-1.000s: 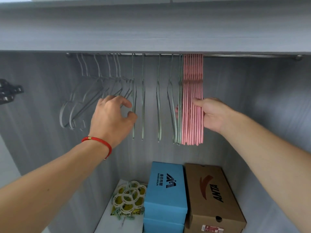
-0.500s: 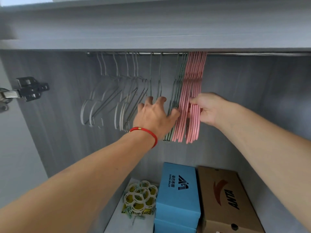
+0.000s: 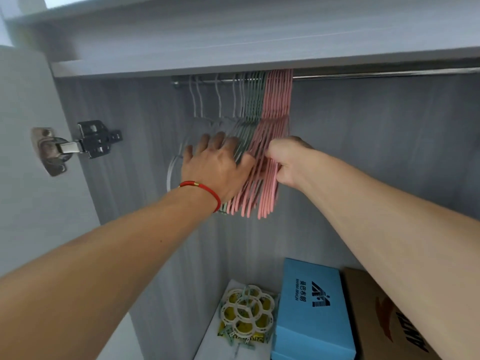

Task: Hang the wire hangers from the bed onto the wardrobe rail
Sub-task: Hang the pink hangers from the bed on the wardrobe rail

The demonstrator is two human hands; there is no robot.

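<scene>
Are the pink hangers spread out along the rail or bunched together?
Bunched: the pink hangers hang packed tight on the rail, gripped by the right hand.

Pink hangers point(image 3: 272, 141), green hangers point(image 3: 253, 100) and white hangers point(image 3: 197, 100) are hanging from a silver rail point(image 3: 376, 74); the wardrobe wall point(image 3: 363, 165) is showing grey woodgrain (streaked vertically). A red bracelet point(image 3: 205, 189) is circling the left wrist beside a blue box point(image 3: 311, 315).

Left hand point(image 3: 217, 167) hides the white hangers point(image 3: 197, 100).
</scene>
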